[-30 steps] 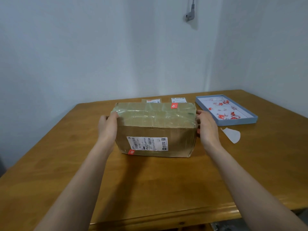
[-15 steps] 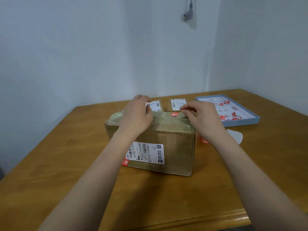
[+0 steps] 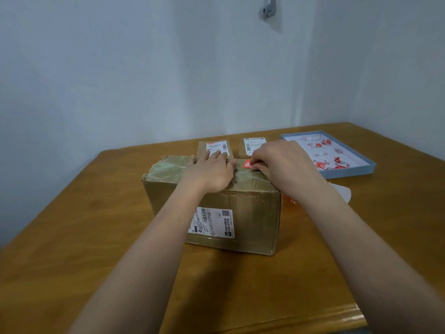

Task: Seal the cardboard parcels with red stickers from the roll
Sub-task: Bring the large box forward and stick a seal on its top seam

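A taped cardboard parcel (image 3: 252, 220) with a white shipping label stands on the wooden table (image 3: 72, 237) in front of me. My left hand (image 3: 212, 169) lies flat on its top with the fingers straight. My right hand (image 3: 281, 160) rests on the top right, its curled fingertips at the edge of a red sticker (image 3: 247, 163) stuck on the parcel's top. Something red-orange (image 3: 290, 200) shows beside the parcel's right side, mostly hidden by my right arm.
Two smaller parcels (image 3: 215, 147) (image 3: 252, 144) with white labels lie behind the big one. A shallow blue tray (image 3: 349, 171) with red and white sticker scraps sits at the back right. A white backing paper (image 3: 343, 191) lies near it.
The parcel came closer and turned so a corner faces me. Both hands went from gripping its sides onto its top; the left now lies flatter, the right is at the red sticker.
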